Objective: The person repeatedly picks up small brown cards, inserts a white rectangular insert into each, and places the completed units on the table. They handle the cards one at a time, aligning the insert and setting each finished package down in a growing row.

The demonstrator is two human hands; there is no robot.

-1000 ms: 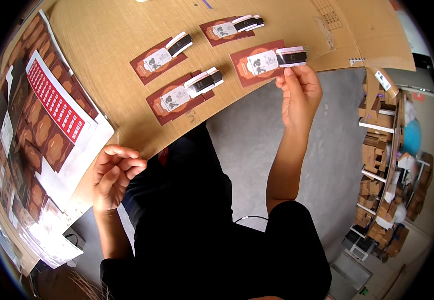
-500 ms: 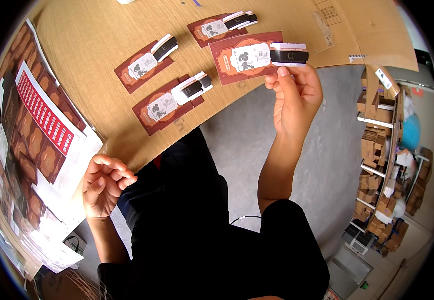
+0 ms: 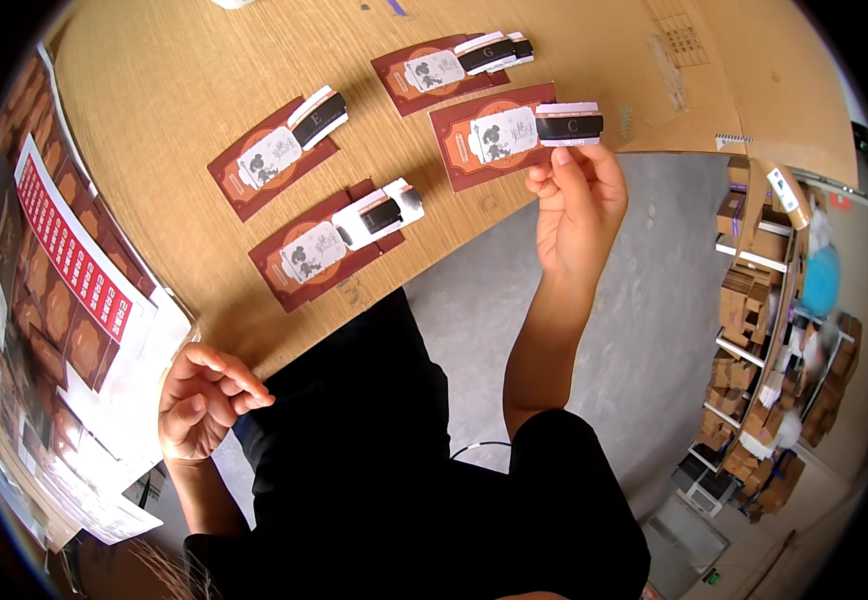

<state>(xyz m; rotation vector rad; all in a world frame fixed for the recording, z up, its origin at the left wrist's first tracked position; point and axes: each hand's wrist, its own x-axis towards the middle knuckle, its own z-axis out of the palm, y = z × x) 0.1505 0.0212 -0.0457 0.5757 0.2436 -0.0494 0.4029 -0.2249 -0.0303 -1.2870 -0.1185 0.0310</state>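
My right hand (image 3: 582, 205) pinches a dark red card (image 3: 499, 172) by its lower right end, thumb on top. A grey-white panel with a printed figure covers the card's middle, and a black and white folded strip (image 3: 568, 124) sits at its right end. The card is over the table's near edge; whether it touches the wood I cannot tell. Three similar cards lie to its left and behind: a far one (image 3: 394, 82), a left one (image 3: 251, 198) and a near one (image 3: 299, 292). My left hand (image 3: 204, 400), fingers loosely bent and apart, is empty beside the table's near left corner.
The wooden table (image 3: 164, 100) bends away toward the far side. Printed brown sheets (image 3: 94, 340) and a red-and-white strip (image 3: 69, 230) lie at the left. Brown cardboard (image 3: 734, 60) is at the far right. Shelves with boxes (image 3: 744, 300) stand right, beyond grey floor (image 3: 654, 270).
My right hand has lowered the card toward the table, and it now lies apart from the far card in view. The view has shifted slightly. My left hand remains empty near the table corner.
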